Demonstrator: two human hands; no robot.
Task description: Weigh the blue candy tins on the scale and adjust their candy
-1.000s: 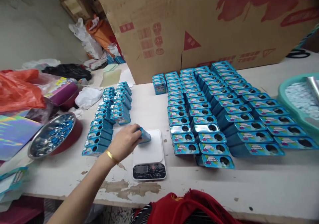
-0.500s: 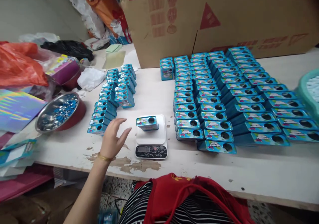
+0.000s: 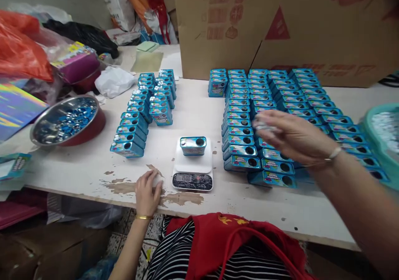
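A blue tin printed with candy lettering stands on the white plate of a digital kitchen scale, whose display seems to read 150.0. My left hand rests on the table left of the scale, thumb and fingers apart, with nothing visible in it. My right hand, blurred by motion, reaches in above the rows of blue tins. Its closed fingers hold small white candies. The tins on the right show a dark round hole on top. Another group of tins on the left has white candies on several tops.
A metal bowl of small blue and silver pieces sits at left. At the right edge stands a green basin with white pieces. A large cardboard box lines the back, and plastic bags pile up at far left.
My right hand has come into view from the right with white candies. My left hand has lowered onto the table. The scale's display has gone from 0.0 to about 150.0.
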